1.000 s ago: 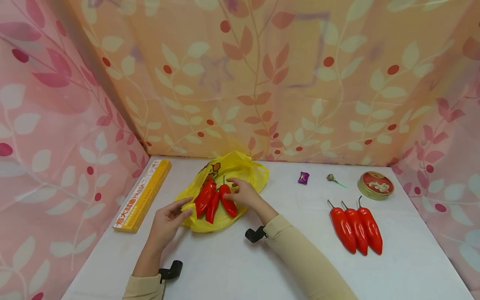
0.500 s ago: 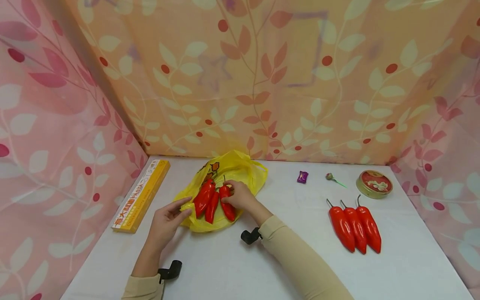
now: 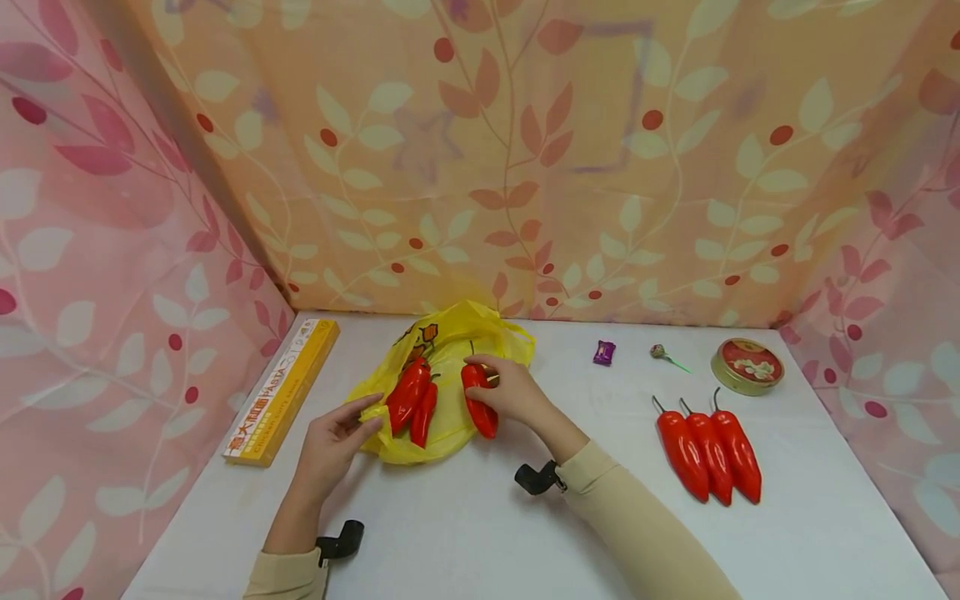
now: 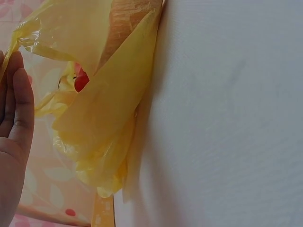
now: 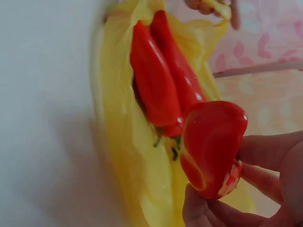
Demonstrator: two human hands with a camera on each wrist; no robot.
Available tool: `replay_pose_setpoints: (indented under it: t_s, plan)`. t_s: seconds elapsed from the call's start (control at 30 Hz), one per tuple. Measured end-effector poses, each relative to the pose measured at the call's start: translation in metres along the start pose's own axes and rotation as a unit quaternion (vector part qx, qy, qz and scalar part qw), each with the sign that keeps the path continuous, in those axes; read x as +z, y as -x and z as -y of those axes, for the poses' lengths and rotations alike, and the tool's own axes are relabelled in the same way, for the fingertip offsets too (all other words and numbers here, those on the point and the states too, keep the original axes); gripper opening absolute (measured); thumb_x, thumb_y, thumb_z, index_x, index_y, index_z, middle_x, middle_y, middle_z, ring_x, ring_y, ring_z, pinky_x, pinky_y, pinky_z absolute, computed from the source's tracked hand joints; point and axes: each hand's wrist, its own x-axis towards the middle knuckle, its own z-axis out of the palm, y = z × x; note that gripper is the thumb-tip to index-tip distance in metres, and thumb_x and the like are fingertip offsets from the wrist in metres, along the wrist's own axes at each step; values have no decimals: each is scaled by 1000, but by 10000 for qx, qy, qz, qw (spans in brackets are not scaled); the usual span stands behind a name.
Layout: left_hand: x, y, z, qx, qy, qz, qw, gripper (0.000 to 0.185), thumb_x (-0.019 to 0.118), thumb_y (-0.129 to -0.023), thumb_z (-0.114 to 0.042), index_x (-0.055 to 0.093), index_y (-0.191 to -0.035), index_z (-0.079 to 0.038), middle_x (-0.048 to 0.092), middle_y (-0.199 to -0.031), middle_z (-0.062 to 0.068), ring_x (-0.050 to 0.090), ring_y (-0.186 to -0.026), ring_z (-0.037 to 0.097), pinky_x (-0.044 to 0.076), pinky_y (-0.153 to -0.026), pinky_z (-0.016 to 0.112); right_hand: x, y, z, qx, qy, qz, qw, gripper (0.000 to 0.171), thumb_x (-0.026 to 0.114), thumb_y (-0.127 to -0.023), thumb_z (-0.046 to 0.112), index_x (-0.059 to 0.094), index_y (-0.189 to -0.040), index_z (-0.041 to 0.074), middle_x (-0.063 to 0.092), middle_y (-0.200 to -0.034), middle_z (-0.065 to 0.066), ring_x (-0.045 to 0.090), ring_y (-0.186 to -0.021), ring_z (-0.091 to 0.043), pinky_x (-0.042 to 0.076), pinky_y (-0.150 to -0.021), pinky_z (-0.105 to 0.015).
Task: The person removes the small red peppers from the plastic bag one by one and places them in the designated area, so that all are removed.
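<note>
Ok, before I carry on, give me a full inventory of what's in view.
bag: 1, yellow, table's rear, left of centre
bagged peppers: 2, red, in the bag
held pepper: 1, red, at the bag's right side
pasta box: 1, yellow and white, left of the bag
wrapped sweet: 1, purple, right of the bag
lollipop: 1, green stick, right of the sweet
round tin: 1, red lid, far right
loose peppers: 3, red, nearer than the tin
table: 1, white, underneath
leafy fabric: orange and pink, back and sides
wrist cameras: 2, black, at the wrists
sleeves: 2, beige, forearms
left hand: 1, pinching the bag's edge
right hand: 1, gripping a pepper
</note>
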Motion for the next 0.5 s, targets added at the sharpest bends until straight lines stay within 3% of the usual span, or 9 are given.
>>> replay_pose_setpoints:
  t_s: [0.37,0.5]
  plan:
    - [1,-2,2,183,87,26,9998,44,73,-94,-29,66,-134,-11,62,-137,12,63,-103,7,55,-88,15,-46,44,-7,-162,180,-490,9985,56,77,-89,36,59,-141,27,64,-126,-6,63,-111,-27,63,-74,-36]
    - [2,-1,2,85,97,16,9999,45,74,-94,-31,66,-134,-12,62,-138,10,62,-104,7,54,-88,14,-61,59,-14,-101,179,-633,9978,58,77,-89,38,57,-143,28,64,-127,-7,63,-112,-29,63,-74,-38]
